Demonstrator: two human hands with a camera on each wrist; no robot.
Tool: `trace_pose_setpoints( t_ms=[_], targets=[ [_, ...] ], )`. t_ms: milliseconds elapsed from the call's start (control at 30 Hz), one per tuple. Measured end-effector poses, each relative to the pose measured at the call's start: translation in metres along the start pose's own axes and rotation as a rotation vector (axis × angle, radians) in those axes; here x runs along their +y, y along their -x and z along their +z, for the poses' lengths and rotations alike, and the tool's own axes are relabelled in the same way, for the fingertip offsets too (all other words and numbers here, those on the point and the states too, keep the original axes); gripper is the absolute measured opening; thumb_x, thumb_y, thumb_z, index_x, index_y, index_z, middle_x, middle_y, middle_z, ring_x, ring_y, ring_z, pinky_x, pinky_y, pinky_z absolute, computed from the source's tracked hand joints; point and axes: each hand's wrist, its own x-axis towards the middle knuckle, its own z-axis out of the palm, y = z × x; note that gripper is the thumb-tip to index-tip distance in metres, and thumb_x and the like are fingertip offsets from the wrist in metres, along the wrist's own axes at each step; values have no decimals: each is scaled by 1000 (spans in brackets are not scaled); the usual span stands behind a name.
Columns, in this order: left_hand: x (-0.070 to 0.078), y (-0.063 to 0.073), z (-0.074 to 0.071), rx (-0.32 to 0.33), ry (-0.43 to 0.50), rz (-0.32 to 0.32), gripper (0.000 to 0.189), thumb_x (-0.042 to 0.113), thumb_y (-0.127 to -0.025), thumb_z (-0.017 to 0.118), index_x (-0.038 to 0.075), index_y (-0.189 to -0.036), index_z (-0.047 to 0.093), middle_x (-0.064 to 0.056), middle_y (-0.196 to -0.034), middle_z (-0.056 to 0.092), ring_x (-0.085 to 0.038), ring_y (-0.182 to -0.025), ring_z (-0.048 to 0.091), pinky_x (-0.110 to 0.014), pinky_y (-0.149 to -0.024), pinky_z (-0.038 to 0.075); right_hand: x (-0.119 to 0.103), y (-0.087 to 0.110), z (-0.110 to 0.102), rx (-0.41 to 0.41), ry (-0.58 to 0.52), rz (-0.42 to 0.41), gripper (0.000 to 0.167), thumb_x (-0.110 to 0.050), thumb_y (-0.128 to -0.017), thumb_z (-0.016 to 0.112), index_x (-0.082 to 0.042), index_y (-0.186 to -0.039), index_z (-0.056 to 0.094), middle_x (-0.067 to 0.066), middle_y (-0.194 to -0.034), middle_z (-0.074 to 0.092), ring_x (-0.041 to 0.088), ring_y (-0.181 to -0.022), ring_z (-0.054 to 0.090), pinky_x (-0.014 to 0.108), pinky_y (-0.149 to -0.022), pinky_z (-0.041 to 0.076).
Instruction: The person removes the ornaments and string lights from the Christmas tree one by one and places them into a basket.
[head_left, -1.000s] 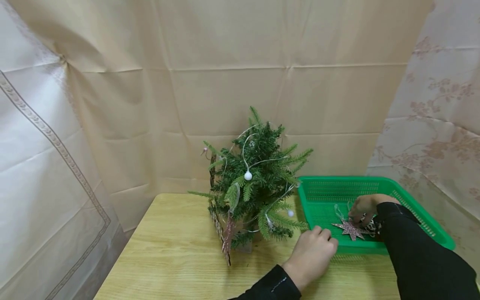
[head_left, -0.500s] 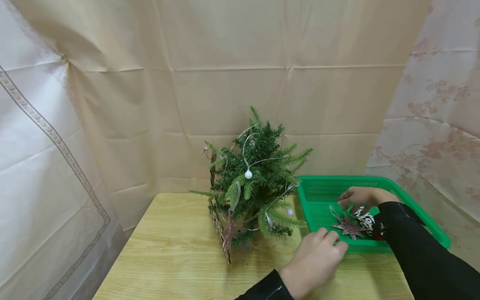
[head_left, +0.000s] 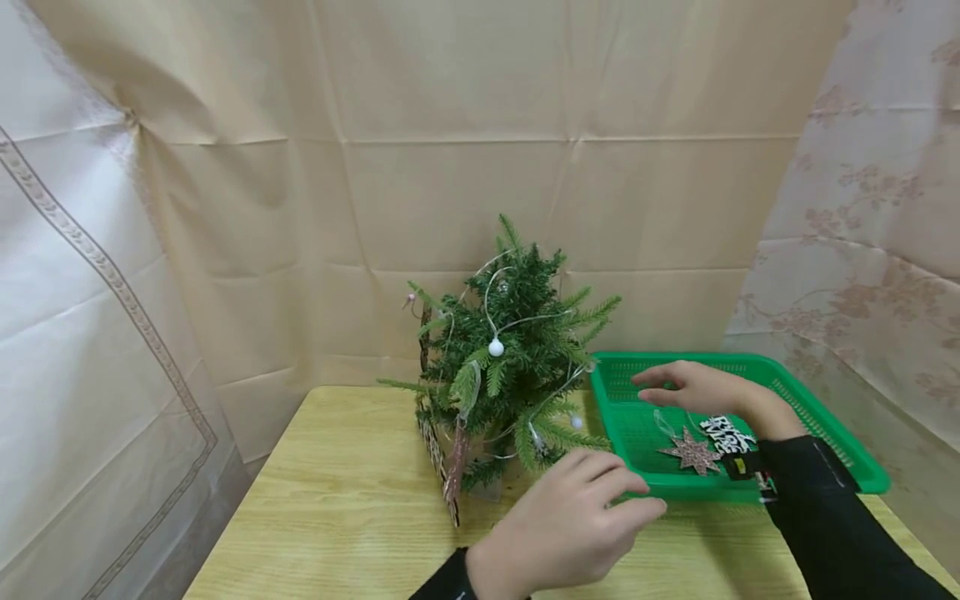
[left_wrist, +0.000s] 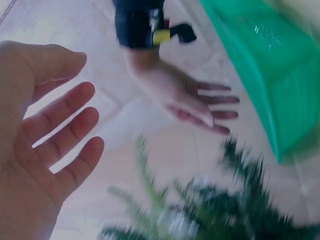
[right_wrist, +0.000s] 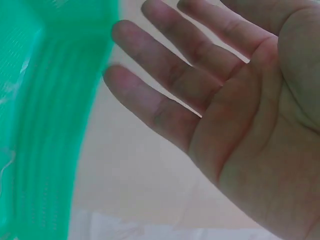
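My right hand hovers over the green plastic basket, its fingers extended and nothing in them; the right wrist view shows the bare palm. Under it in the basket lie a pink glittery star ornament and a white lettered ornament. My left hand is raised above the table in front of a small Christmas tree. Its fingers are loosely bent and hold nothing, as the left wrist view shows.
The tree carries a wire of white ball lights and a pink ornament hanging low on its left. A brown woven piece stands along that side. Wooden table underneath; beige cloth hangs behind.
My right hand has lifted off the ornaments and moved left with its fingers straightened. My left hand has come back from the basket's near edge, rising and loosening.
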Motion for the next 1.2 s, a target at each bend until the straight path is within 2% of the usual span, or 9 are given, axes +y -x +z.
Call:
trace_pose_setpoints(
  t_ms=[100, 300, 433, 567, 733, 900, 1000, 1067, 1200],
  targets=[
    [-8, 15, -19, 86, 9, -20, 22, 19, -99, 61, 21, -115, 75, 7, -110, 69, -12, -109, 61, -25, -105, 44, -20, 12, 5, 75, 40, -63, 50, -33, -106, 54, -1, -145, 52, 19, -138, 59, 36, -119, 61, 49, -92, 54],
    [-27, 43, -58, 313, -2, -58, 22, 12, -100, 57, 12, -109, 77, -3, -106, 70, -21, -101, 64, -33, -91, 52, -60, 29, 17, 226, 80, -175, 42, -30, -106, 55, -10, -143, 57, 3, -131, 66, 17, -110, 66, 35, -82, 56],
    [-37, 64, -77, 377, 23, -178, 22, 19, -102, 61, 7, -113, 74, -5, -107, 69, -22, -98, 65, -35, -86, 54, -81, 36, 27, 367, 102, -259, 33, -21, -105, 59, -13, -137, 63, -3, -127, 68, 8, -107, 66, 31, -81, 57],
    [-45, 89, -84, 354, 61, -394, 47, 41, -94, 72, 5, -125, 66, -5, -113, 68, -22, -101, 66, -34, -86, 55, -102, 41, 41, 545, 83, -307, 29, -14, -102, 63, -16, -130, 68, -5, -120, 71, 5, -101, 67, 26, -80, 57],
    [-47, 116, -80, 246, 129, -634, 81, 56, -76, 84, 9, -136, 57, -3, -125, 65, -22, -109, 64, -35, -87, 56, -126, 37, 64, 712, -31, -342, 28, -9, -98, 68, -19, -124, 72, -7, -115, 72, 7, -96, 69, 19, -78, 54],
    [-42, 127, -69, 148, 232, -841, 90, 59, -70, 87, 13, -139, 51, 3, -129, 59, -15, -109, 61, -33, -82, 58, -147, 22, 86, 725, -134, -375, 26, -8, -96, 70, -16, -122, 72, -6, -115, 72, 9, -98, 69, 22, -82, 56],
    [-39, 127, -66, 134, 282, -953, 90, 59, -70, 87, 14, -139, 50, 6, -129, 57, -12, -107, 61, -30, -80, 59, -159, 10, 98, 727, -191, -405, 26, -8, -96, 70, -12, -122, 72, -1, -114, 73, 10, -97, 70, 26, -82, 58],
    [-39, 126, -64, 136, 338, -1001, 87, 56, -71, 88, 15, -138, 51, 7, -129, 57, -11, -106, 63, -28, -80, 59, -167, 2, 108, 737, -232, -421, 26, -8, -96, 71, -11, -122, 72, 2, -113, 73, 11, -98, 70, 28, -81, 59],
    [-42, 125, -61, 128, 503, -1051, 78, 48, -73, 89, 18, -136, 53, 7, -128, 57, -14, -106, 65, -26, -82, 58, -182, -12, 127, 727, -348, -434, 26, -12, -96, 71, -8, -122, 72, 4, -109, 73, 12, -92, 71, 30, -76, 60]
  ],
)
